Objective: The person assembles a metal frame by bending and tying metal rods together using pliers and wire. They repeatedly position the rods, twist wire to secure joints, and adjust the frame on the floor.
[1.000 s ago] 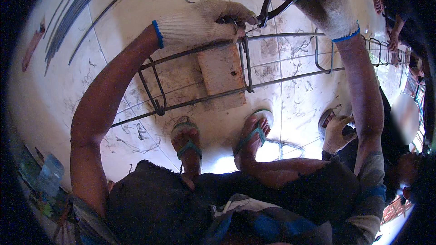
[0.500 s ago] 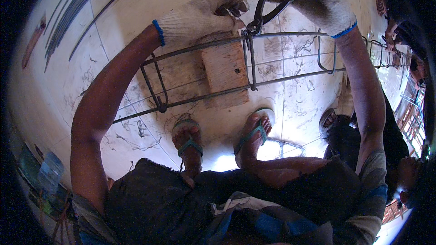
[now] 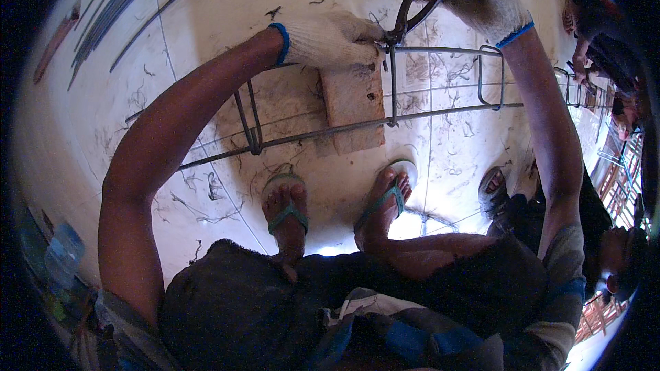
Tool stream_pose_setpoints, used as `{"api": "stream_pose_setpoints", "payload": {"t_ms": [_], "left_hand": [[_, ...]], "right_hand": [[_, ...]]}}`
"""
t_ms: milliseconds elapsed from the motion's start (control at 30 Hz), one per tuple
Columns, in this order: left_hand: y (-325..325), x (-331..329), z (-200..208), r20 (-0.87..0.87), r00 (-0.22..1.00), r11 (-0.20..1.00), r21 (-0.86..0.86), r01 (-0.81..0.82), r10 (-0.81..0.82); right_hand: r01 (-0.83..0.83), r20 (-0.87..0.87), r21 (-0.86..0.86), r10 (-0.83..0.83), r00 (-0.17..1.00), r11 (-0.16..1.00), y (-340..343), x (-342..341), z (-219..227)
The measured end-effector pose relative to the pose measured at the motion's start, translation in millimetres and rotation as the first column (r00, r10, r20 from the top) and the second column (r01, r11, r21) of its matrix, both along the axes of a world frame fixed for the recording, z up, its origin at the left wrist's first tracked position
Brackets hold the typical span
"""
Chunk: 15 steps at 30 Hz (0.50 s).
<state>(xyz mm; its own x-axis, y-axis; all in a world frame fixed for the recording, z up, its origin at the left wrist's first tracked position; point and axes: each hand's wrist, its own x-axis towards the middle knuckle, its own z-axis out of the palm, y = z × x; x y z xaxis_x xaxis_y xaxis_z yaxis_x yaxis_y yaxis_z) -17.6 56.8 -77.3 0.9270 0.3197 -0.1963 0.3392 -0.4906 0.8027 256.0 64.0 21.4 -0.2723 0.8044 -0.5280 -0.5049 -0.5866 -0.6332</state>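
Observation:
My right hand (image 3: 485,1), in a whitish knit glove with a blue cuff, holds dark end-cutting pincers (image 3: 412,10) at the top. Their jaws meet the upper bar of a steel rebar frame (image 3: 447,49), at the corner of a rectangular stirrup (image 3: 394,89). Just left of the jaws my left hand (image 3: 333,39), gloved alike, is closed over the upper bar, its fingertips by that corner. What else those fingers hold is hidden. Under the frame lies a reddish-brown block (image 3: 350,106) with a small dark hole.
Several loose steel rods (image 3: 113,10) lie at the upper left, near a brown stick (image 3: 56,45). Wire scraps (image 3: 196,209) litter the pale tiled floor. My sandalled feet (image 3: 287,209) are below the frame. Other people (image 3: 601,34) crouch at the right, by more bars.
My left hand has moved right and down over the upper bar. The pincers' handles have come closer together. The frame appears shifted slightly right in view.

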Motion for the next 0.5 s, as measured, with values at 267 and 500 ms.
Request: {"api": "stream_pose_setpoints", "payload": {"t_ms": [267, 500], "left_hand": [[-3.6, -1.3, 27.5, -0.022, 1.000, 0.994, 0.107, 0.002, 0.000], [-1.7, 1.5, 44.2, -0.121, 0.993, 0.999, 0.038, 0.002, 0.003]], "right_hand": [[0.050, 0.253, -0.192, 0.000, 0.968, 0.980, 33.7, -19.2, -0.2], [-0.015, 0.146, 0.018, 0.013, 0.989, 1.000, -1.6, -21.3, 17.8]]}}
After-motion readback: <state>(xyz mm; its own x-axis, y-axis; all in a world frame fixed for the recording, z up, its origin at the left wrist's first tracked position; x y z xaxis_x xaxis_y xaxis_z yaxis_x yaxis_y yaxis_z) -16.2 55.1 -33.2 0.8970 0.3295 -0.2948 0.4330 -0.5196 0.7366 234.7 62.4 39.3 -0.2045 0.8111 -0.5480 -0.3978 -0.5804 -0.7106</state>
